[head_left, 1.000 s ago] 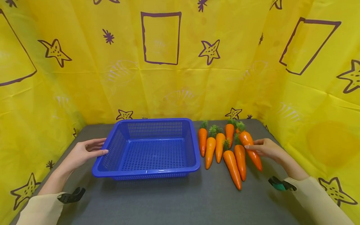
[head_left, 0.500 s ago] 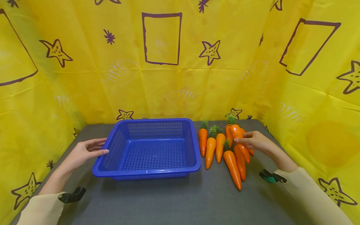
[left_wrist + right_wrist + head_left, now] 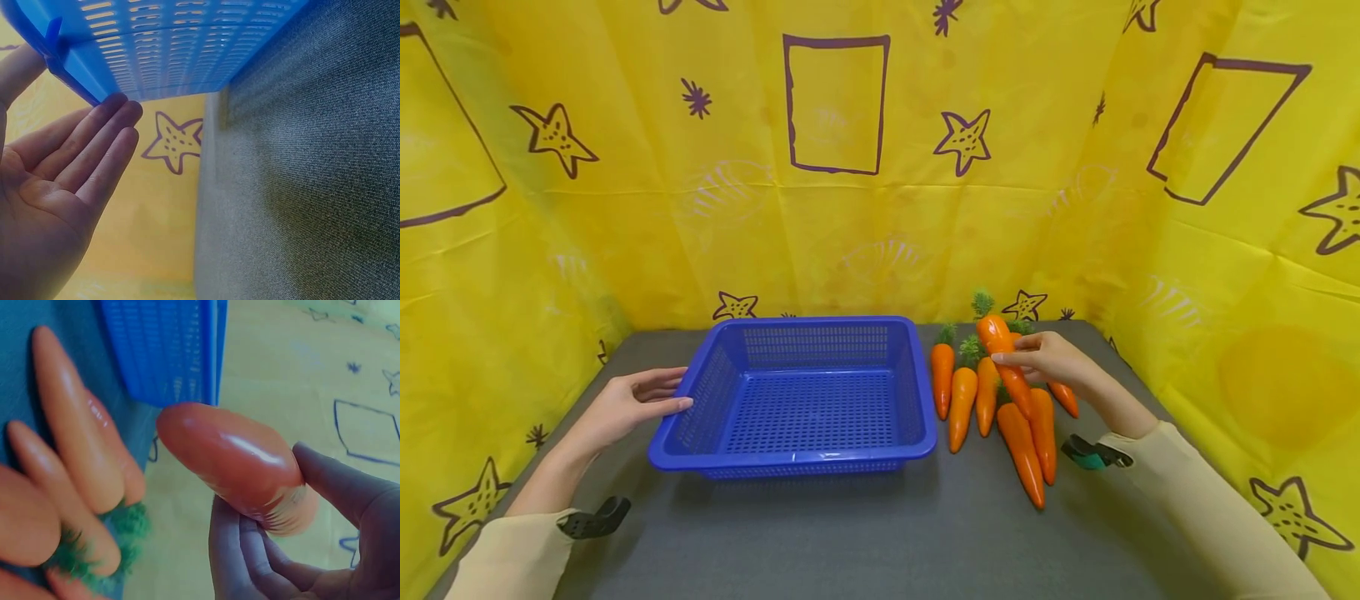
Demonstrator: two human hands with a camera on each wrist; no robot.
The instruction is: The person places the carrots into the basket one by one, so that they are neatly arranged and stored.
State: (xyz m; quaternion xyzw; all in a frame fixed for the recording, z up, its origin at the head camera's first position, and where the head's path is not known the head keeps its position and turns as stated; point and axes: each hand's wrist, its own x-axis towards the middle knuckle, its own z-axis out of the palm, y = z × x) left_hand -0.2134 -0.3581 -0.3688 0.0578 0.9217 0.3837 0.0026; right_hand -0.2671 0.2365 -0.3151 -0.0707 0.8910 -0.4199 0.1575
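Note:
A bright orange carrot (image 3: 996,333) with a green leafy top is lifted above the others in the head view. My right hand (image 3: 1048,360) grips it around its middle, thumb on the near side, and the right wrist view shows the fingers curled under the carrot (image 3: 231,444). On the left, a blue plastic basket (image 3: 790,458) stands with nothing inside. My left hand (image 3: 625,407) holds its left rim, thumb over the edge; in the left wrist view the long fingers (image 3: 94,153) lie nearly straight against the rim from outside.
Several other carrots (image 3: 962,408) lie on the grey table (image 3: 820,542), right of the basket; a few overlap under the raised one. A yellow patterned cloth (image 3: 850,250) hangs behind and at both sides.
My right hand has carried the carrot leftward and up from the right end of the group. The left hand and the basket have stayed in place.

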